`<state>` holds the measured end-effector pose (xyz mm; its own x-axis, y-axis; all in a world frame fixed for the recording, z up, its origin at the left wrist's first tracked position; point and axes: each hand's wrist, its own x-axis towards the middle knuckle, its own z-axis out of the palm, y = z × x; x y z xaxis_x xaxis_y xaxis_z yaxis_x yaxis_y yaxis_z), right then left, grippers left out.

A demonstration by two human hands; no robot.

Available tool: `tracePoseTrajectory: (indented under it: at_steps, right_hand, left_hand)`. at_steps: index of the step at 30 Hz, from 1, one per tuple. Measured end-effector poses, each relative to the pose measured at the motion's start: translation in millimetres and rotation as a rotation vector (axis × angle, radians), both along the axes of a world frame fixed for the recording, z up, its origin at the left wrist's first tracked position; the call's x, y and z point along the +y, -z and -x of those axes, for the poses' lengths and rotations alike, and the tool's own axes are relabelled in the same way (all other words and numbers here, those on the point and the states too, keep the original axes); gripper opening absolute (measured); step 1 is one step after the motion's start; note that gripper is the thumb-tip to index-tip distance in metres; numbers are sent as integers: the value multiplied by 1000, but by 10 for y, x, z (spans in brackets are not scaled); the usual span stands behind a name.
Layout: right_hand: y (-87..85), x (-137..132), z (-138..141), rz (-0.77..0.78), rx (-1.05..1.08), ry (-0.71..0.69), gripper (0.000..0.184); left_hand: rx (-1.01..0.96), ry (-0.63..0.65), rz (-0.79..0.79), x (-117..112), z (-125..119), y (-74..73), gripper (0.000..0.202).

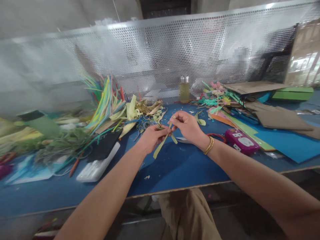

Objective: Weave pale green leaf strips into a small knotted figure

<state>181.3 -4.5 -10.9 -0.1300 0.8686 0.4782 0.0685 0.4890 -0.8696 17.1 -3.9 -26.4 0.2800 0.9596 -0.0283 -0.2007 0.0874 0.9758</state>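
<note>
Above the middle of the blue table, my left hand [156, 135] pinches a pale green strip [161, 148] that looks like corn husk. One end hangs down to the left, and a shorter tail shows on the right. My right hand [186, 125], with a gold bracelet on the wrist, grips the upper end of the strip between thumb and fingers. Both hands are closed and nearly touch each other. Partly hidden under the right hand and wrist lie scissors with red handles [218, 137]. Behind the left hand sits a heap of dried husks [132, 108] with blue string.
Colourful pipe cleaners [103, 101] and a white box-like object [98, 165] lie left. A glass bottle [184, 90] stands at the back before a perforated metal screen [155, 50]. Right are a purple device [241, 141], blue paper [282, 138] and cardboard pieces [282, 116].
</note>
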Motion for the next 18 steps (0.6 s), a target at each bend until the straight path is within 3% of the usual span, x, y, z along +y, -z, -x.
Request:
tracePoseTrajectory:
  at_steps: [3, 8, 14, 16, 18]
  right_hand:
    - [-41, -58, 12, -20, 21, -42, 17]
    - [-81, -146, -3, -149, -8, 56, 15]
    - [-69, -154, 0, -200, -48, -3, 15]
    - [-79, -142, -10, -226, -98, 60, 15]
    - [-96, -149, -24, -279, -191, 226, 24]
  left_hand:
    - [65, -20, -59, -33, -14, -37, 26]
    - [99, -31, -115, -108, -58, -95, 28]
    - [65, -40, -183, -96, -74, -24, 25]
    - [-33, -97, -158, -61, -59, -7, 24]
    - [-181, -153, -120, -22, -34, -16, 25]
